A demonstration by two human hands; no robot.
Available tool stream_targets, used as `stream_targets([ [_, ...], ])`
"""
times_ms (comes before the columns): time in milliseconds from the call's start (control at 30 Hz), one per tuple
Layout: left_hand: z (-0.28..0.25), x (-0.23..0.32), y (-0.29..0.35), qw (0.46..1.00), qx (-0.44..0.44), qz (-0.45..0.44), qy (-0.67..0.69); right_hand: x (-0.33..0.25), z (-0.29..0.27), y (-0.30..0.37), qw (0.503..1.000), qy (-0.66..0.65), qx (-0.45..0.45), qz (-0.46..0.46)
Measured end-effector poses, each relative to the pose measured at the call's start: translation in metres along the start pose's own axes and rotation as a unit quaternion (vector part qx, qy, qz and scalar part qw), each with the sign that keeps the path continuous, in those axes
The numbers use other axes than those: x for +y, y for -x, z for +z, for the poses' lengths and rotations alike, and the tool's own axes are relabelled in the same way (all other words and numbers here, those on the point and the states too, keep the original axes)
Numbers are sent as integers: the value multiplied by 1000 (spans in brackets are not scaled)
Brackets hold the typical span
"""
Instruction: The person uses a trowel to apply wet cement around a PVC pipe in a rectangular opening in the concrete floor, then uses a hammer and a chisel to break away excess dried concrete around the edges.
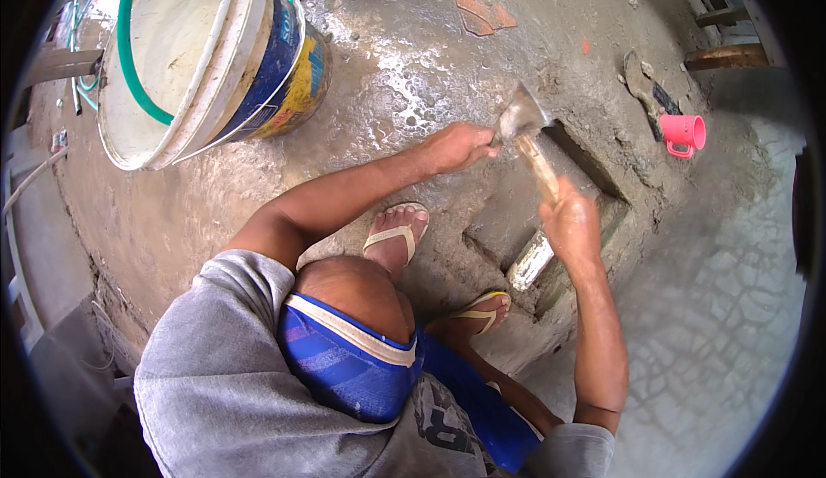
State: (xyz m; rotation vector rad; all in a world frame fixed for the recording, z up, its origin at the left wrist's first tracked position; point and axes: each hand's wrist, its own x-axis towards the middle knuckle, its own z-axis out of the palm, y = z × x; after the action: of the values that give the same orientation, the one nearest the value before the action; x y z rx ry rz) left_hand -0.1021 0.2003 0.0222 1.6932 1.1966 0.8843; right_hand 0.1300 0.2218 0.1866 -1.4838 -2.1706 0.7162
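Note:
My right hand is closed round the wooden handle of a tool with a wide, grey metal blade; motion blurs it slightly. At the blade's left edge, my left hand is closed, its fingers pinching the metal there. The blade lies at the far end of a squarish recess cut into wet, grey mortar. Below my right hand, a white-smeared cylinder slants at the recess's near side; whether it joins the tool, I cannot tell.
At the upper left stands a large bucket, a green hose hanging into it. A pink mug sits on the right beside a mortar-caked tool. Broken reddish tile pieces lie beyond the recess. My sandalled foot is close by.

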Motion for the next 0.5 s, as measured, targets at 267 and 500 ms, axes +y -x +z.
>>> stream_targets([
  [267, -8, 8, 13, 997, -31, -63, -15, -104, -42, -36, 955, -197, 166, 145],
  [500, 7, -2, 7, 999, -14, -35, 2, -4, 2, 18, 986, 86, -112, 89],
])
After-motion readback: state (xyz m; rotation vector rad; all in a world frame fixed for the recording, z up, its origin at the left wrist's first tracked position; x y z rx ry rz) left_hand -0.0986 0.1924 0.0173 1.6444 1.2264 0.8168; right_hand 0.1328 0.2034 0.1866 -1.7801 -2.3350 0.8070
